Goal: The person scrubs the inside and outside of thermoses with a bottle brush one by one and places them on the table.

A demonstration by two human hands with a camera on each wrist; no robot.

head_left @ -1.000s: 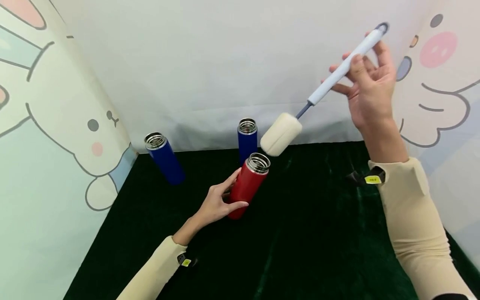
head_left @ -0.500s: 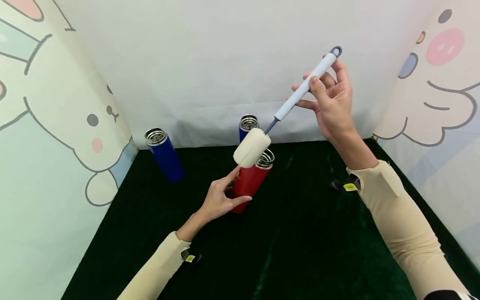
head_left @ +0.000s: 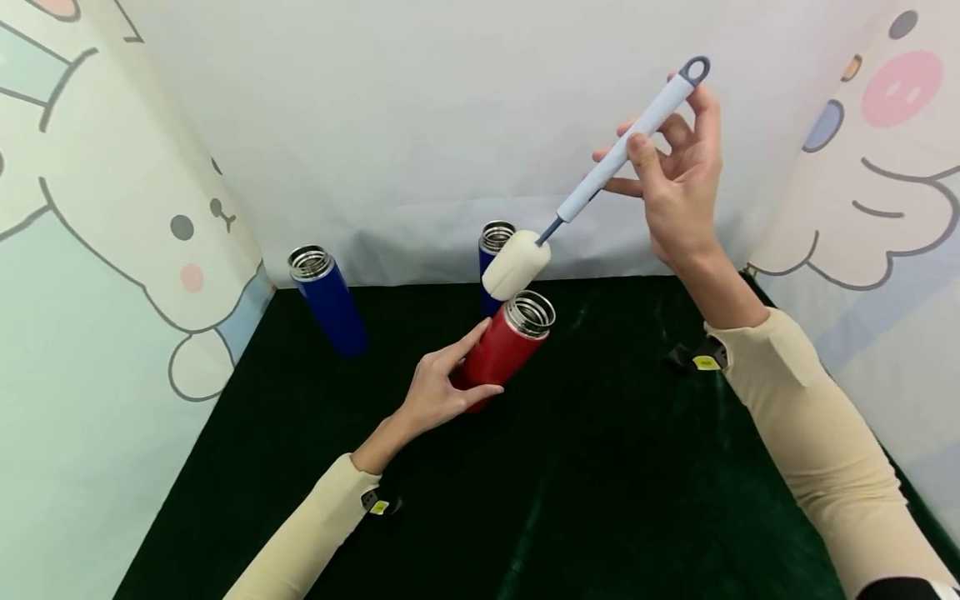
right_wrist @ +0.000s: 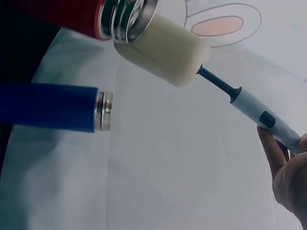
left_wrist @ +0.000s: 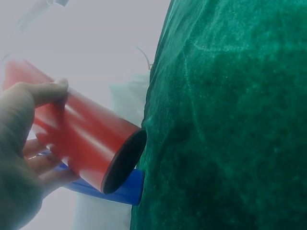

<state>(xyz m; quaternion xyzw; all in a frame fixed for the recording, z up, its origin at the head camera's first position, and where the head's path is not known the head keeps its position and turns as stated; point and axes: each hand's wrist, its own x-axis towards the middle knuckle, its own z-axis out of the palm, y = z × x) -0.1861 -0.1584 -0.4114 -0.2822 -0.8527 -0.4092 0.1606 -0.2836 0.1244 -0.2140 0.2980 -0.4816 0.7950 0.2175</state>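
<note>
My left hand (head_left: 438, 392) grips a red lidless bottle (head_left: 504, 354) round its body, thumb on the near side. The bottle leans to the right, and its dark base (left_wrist: 125, 160) shows in the left wrist view. With thumb and fingers my right hand (head_left: 682, 183) pinches the pale blue handle of a sponge bottle brush (head_left: 626, 154). The brush slants down to the left. Its cream sponge head (head_left: 517, 265) is outside the bottle, right by the steel mouth (head_left: 531, 313), and overlaps the rim in the right wrist view.
A blue open-topped bottle (head_left: 330, 304) stands at the back left of the dark green cloth (head_left: 600, 467). Another blue bottle (head_left: 489, 283) is behind the red one, partly hidden by the sponge. Pale walls (head_left: 420, 108) with cartoon animals enclose the table on three sides.
The right hand has brought the brush leftward and down from the upper right, then slightly back up and right. The left hand still holds the red bottle, now a little more tilted.
</note>
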